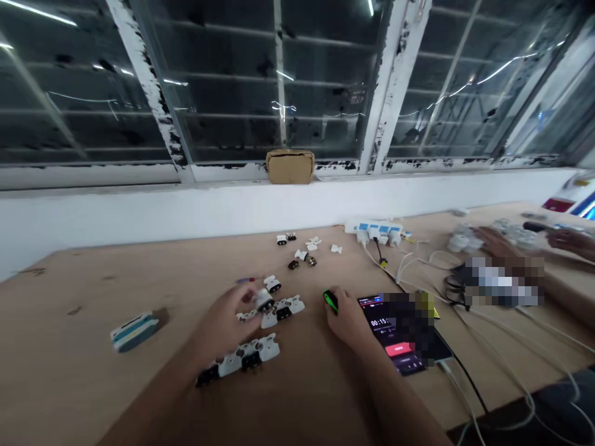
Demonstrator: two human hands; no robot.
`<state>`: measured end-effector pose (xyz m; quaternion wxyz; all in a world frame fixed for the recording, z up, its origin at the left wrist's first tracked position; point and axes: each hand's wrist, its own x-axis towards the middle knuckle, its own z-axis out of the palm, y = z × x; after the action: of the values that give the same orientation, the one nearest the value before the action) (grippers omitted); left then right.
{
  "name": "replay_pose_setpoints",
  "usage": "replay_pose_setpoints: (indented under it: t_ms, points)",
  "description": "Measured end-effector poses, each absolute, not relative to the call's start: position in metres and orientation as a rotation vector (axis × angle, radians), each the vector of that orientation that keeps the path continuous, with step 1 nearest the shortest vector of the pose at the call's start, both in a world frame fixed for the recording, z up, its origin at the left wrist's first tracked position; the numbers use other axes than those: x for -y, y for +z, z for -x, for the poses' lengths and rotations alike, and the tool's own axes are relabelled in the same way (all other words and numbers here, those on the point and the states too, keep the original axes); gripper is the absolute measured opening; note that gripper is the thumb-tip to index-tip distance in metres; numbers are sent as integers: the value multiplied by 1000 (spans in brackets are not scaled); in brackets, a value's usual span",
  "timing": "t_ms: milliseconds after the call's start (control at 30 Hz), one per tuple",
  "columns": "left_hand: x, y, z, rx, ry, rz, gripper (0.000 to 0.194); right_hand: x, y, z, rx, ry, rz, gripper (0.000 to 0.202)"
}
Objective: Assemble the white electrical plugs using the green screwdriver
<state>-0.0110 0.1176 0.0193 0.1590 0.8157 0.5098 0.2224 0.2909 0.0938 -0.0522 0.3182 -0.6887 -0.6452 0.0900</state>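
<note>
My left hand point(225, 322), smeared a little by motion, is closed around a small white-and-black plastic part point(264, 300). Under and beside its fingers lies a row of joined white and black parts point(282, 311). A second such row point(251, 358) lies nearer to me, partly behind my left wrist. One more white-and-black part point(272, 284) stands just beyond the held one. My right hand point(348, 317) rests on the table, closed on a green-and-black handled tool point(331, 301) whose working end I cannot make out.
Several loose white and dark pieces point(302, 254) lie farther back. A phone point(395, 334) showing a timer lies right of my right hand. A power strip point(374, 229) with cables stands behind it. At left is a blue-and-white box point(134, 331). Another person's hands point(497, 241) work at far right.
</note>
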Motion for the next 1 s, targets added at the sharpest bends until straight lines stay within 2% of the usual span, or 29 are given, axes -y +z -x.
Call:
replay_pose_setpoints:
  t_ms: [67, 167, 267, 400, 800, 1000]
  points:
    - [-70, 6, -1, -1220, 842, -2438, 26, -86, -40, -298, 1681, 244, 1749, 43]
    - [-11, -22, -22, -1036, 948, -2605, 29, -65, -13, -308, 1602, 352, 1509, 56]
    - [18, -47, -33, -950, 1066, -2686, 28, -37, 14, -306, 1453, 583, 1117, 47]
    - [23, -67, -33, -1051, 1118, -2707, 34, -3, 34, -286, 1323, 650, 854, 38]
    - [24, -78, -33, -1091, 1084, -2590, 22, 24, 22, -255, 1384, 681, 844, 42]
    - [23, -78, -33, -1090, 1123, -2596, 27, 27, 12, -244, 1373, 674, 874, 45]
